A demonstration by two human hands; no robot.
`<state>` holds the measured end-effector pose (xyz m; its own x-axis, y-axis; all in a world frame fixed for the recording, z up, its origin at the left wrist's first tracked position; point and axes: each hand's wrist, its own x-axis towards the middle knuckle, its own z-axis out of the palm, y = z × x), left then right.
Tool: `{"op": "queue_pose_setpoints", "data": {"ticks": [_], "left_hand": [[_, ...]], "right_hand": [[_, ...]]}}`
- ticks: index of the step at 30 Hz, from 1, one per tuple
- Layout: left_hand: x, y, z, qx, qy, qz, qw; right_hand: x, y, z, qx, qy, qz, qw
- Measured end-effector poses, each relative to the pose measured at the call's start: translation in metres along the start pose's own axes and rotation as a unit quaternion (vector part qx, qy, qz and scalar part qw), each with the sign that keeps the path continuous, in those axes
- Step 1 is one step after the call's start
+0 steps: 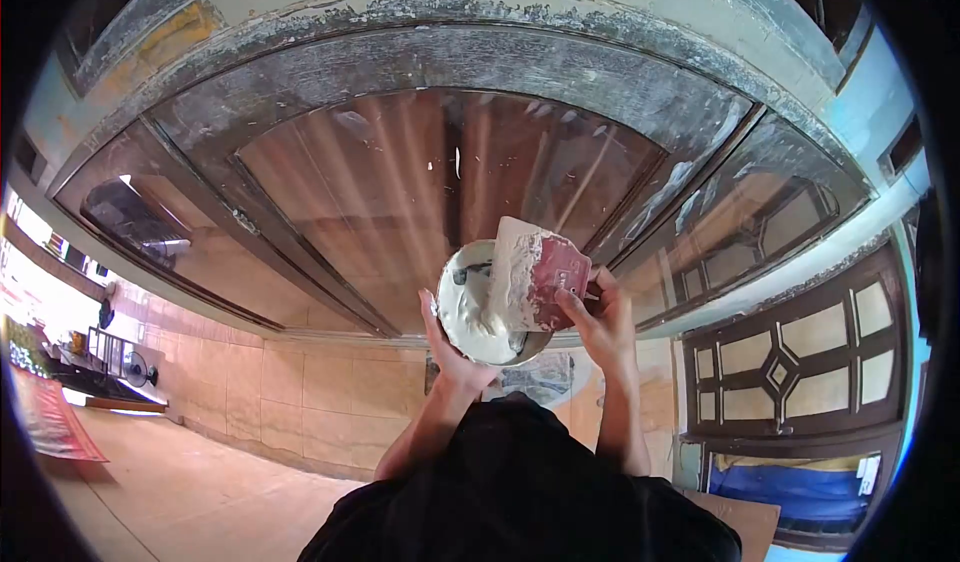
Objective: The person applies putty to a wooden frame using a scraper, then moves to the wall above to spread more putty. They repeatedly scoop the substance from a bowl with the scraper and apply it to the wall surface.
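A round bowl with thick white paste in it is at the middle of the head view. My left hand is wrapped round its left and lower side. In my right hand is a flat red scraper, pinched at its right edge with the thumb on its face. White paste coats the scraper's left part, which is over the right side of the bowl. Some grey matter shows in the paste near the bowl's upper edge.
Ahead stands a wooden-framed glass window with worn, whitish patches on its frame. A dark door with pale panels is at the right. At the far left are a fan and a red cloth. Tiled floor lies below.
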<state>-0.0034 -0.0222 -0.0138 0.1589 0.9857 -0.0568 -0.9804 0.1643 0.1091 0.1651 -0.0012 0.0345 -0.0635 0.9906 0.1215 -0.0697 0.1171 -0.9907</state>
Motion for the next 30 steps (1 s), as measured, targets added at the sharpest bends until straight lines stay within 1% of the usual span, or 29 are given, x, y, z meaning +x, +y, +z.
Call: {"op": "queue_pose_setpoints", "data": {"ticks": [2,4,5,6,7,9,10,11,12,15,16,17,18,19,20,21,22,23,24,26,27,30], "left_hand": [[0.000,0.001,-0.004,0.008,0.001,0.004,1.000],[0.001,0.002,-0.004,0.013,0.001,0.010,1.000],[0.000,0.004,-0.002,0.002,-0.020,0.000,1.000],[-0.001,0.005,-0.001,-0.010,-0.041,-0.012,0.999],[0.000,0.004,0.000,-0.010,-0.041,-0.012,0.999],[0.000,0.005,0.001,-0.039,-0.020,-0.020,0.999],[0.001,0.006,-0.001,-0.041,-0.021,-0.015,0.999],[0.001,0.005,-0.007,-0.042,-0.041,-0.026,0.998],[0.000,0.006,-0.008,-0.043,-0.062,-0.039,0.996],[0.000,0.004,-0.006,-0.032,-0.023,-0.023,0.999],[0.001,0.004,-0.006,-0.030,-0.005,-0.015,0.999],[0.001,0.004,-0.006,-0.004,-0.001,-0.005,1.000],[0.002,0.004,-0.006,-0.006,-0.001,-0.002,1.000],[0.004,0.004,-0.007,-0.008,-0.005,-0.001,1.000],[0.006,0.004,-0.008,-0.010,-0.010,0.001,1.000],[0.007,0.004,-0.013,-0.011,-0.010,0.003,1.000],[0.010,0.003,-0.020,-0.001,0.024,0.008,1.000],[0.012,0.003,-0.026,0.009,0.058,0.013,0.998],[0.011,0.003,-0.023,0.008,0.057,0.016,0.998],[0.010,0.003,-0.017,-0.011,0.041,-0.006,0.999],[0.011,0.003,-0.016,-0.011,0.041,-0.005,0.999],[0.013,0.002,-0.015,-0.014,0.039,-0.010,0.999]], "right_hand": [[-0.002,-0.002,-0.002,-0.002,0.009,-0.015,1.000],[-0.002,-0.006,-0.008,0.026,0.049,-0.047,0.997],[-0.001,-0.011,-0.009,-0.049,0.052,-0.084,0.994],[-0.002,-0.016,-0.011,-0.049,0.051,-0.085,0.994],[-0.003,-0.020,-0.012,-0.073,0.033,-0.078,0.994],[-0.003,-0.025,-0.015,-0.096,0.012,-0.072,0.993],[-0.002,-0.027,-0.019,-0.117,0.031,-0.083,0.989],[-0.002,-0.029,-0.021,-0.138,0.049,-0.093,0.985],[-0.004,-0.031,-0.019,-0.139,0.045,-0.093,0.985],[-0.010,-0.029,-0.013,-0.018,0.062,-0.123,0.990],[-0.009,-0.025,-0.012,-0.019,0.058,-0.123,0.991],[-0.008,-0.022,-0.010,0.026,0.064,-0.089,0.994],[-0.008,-0.019,-0.008,0.071,0.070,-0.053,0.994],[-0.009,-0.018,-0.007,0.075,0.073,-0.019,0.994],[-0.009,-0.011,-0.009,0.075,0.071,-0.020,0.994],[-0.007,0.003,-0.013,0.148,0.069,0.025,0.986],[-0.007,0.015,-0.016,0.221,0.067,0.069,0.971],[-0.008,0.022,-0.018,0.263,0.075,0.092,0.957],[-0.009,0.027,-0.019,0.263,0.072,0.092,0.958],[-0.011,0.037,-0.020,0.315,0.118,0.138,0.932],[-0.014,0.040,-0.021,0.293,0.123,0.149,0.936],[-0.017,0.043,-0.021,0.307,0.123,0.161,0.930]]}}
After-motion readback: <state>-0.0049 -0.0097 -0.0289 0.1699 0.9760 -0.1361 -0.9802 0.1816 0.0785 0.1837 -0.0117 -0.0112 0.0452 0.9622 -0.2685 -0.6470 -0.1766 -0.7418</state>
